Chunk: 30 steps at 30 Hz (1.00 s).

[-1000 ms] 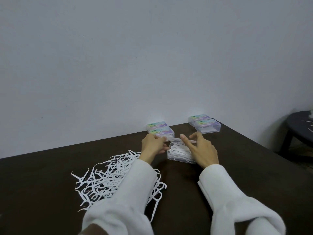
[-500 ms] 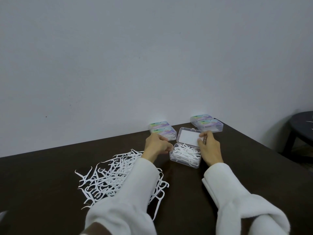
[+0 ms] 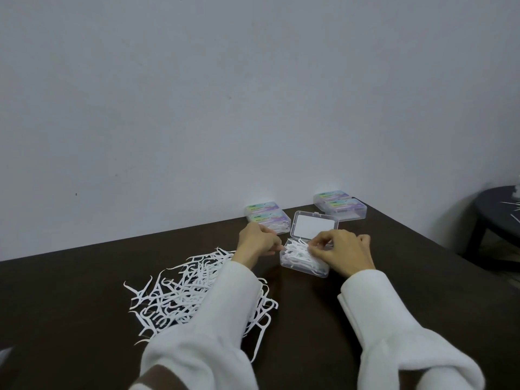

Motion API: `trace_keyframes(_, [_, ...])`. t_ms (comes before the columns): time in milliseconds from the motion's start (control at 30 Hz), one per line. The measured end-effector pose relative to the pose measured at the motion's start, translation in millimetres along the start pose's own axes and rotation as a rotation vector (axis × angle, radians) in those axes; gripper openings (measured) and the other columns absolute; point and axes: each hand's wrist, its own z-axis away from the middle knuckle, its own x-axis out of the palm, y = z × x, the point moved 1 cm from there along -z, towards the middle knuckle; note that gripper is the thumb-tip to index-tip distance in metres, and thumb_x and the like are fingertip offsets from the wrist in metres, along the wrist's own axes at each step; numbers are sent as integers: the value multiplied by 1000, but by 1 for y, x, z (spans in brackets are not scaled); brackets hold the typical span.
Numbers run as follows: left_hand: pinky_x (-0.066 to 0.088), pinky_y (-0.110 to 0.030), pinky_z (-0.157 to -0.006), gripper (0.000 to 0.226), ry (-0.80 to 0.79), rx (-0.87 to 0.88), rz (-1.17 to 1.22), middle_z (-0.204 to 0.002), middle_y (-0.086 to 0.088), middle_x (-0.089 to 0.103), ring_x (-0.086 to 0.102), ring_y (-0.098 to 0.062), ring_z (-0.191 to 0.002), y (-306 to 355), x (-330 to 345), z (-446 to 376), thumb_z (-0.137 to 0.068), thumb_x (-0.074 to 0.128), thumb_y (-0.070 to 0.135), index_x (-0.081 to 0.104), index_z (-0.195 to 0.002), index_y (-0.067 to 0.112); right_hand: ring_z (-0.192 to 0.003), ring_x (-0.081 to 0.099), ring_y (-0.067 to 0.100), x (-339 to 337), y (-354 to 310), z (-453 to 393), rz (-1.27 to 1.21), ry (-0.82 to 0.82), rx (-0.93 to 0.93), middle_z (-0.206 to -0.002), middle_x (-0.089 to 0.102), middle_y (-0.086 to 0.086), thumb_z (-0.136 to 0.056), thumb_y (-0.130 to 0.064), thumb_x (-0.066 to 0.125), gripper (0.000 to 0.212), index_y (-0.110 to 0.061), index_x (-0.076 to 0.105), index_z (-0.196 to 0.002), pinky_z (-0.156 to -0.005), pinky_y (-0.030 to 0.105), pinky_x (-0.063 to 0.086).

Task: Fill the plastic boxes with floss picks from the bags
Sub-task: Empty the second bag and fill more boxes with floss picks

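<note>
Here, just right of the frame's centre, an open plastic box (image 3: 305, 261) sits on the dark worktop (image 3: 394, 277), lid up, full of white floss picks (image 3: 298, 253). The right hand (image 3: 342, 253) curls its fingers down onto those picks, pinching some. The left hand (image 3: 257, 243) holds the box's left edge with bent fingers. A loose pile of picks (image 3: 180, 294) lies at lower left; closed boxes (image 3: 268, 218) stand by the wall.

One open clear box (image 3: 305, 261) of floss picks, four closed labelled boxes in two pairs (image 3: 267, 218) (image 3: 342, 207), one loose pile of floss picks (image 3: 180, 294), two hands (image 3: 257, 243) (image 3: 342, 253), one desk (image 3: 365, 291).
</note>
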Motion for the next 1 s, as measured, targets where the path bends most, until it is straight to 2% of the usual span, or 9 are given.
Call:
trace_keyframes(67, [56,-30,-81,19,-9,-2,0,-108,-17,66,65,-18,-83,0,0,0,-79,66,-7,57,-81,9,-108,51,10,-1,2,0,-19,-25,-3,-107,65,-12,-88,-41,54,18,-36,66,-102,-94,36,24])
trace_keyframes(200, [54,-35,-90,25,7,32,-84,-105,-12,63,62,-23,-100,-1,2,-2,-75,70,-5,63,-97,6,-115,45,11,-2,2,1,-15,-80,-21,-122,59,-11,-88,-34,55,24,-38,64,-109,-98,37,22])
trace_keyframes(300, [52,-38,-94,24,13,63,-136,-109,-12,63,60,-25,-105,-1,3,-2,-73,71,-3,63,-92,10,-117,43,12,-1,0,0,-18,-98,-47,-124,56,-9,-90,-28,52,28,-40,63,-112,-100,38,21])
trace_keyframes(500, [51,-34,-93,20,89,124,-167,-107,-9,67,63,-18,-95,-3,3,-5,-78,67,1,64,-94,14,-122,38,13,0,0,-1,-19,-60,-80,-130,52,-7,-92,-23,48,30,-38,63,-113,-102,40,20])
trace_keyframes(667, [41,-34,-105,31,55,172,-222,-124,-10,60,54,-24,-116,-10,10,-3,-86,52,1,66,-111,11,-119,40,13,0,3,-2,5,-71,-71,-128,52,-6,-89,-27,53,26,-37,64,-109,-101,39,22])
trace_keyframes(733, [43,-39,-104,34,26,188,-153,-119,-12,63,57,-25,-114,-13,15,-2,-85,48,-4,67,-110,9,-119,42,14,1,3,-3,-30,-82,-65,-125,53,-5,-87,-26,55,25,-35,64,-108,-101,39,24])
trace_keyframes(833, [45,-34,-102,36,19,242,-142,-109,-9,68,61,-20,-107,-12,20,-1,-85,46,-7,68,-110,7,-113,47,14,2,4,-3,-141,-77,-52,-118,57,-4,-86,-21,57,23,-32,65,-104,-100,39,27])
trace_keyframes(933, [42,-25,-100,42,-8,299,-289,-118,-6,65,58,-19,-112,-12,21,3,-85,44,-5,65,-119,10,-109,50,14,2,4,-3,-200,-67,-45,-114,58,-3,-86,-17,56,22,-30,66,-101,-101,40,29])
trace_keyframes(1000, [41,-27,-101,41,2,331,-395,-123,-3,63,56,-19,-114,-13,21,2,-86,45,-1,66,-118,15,-110,50,14,2,4,-3,-194,-66,-46,-115,58,-3,-87,-16,55,22,-30,67,-99,-101,39,27])
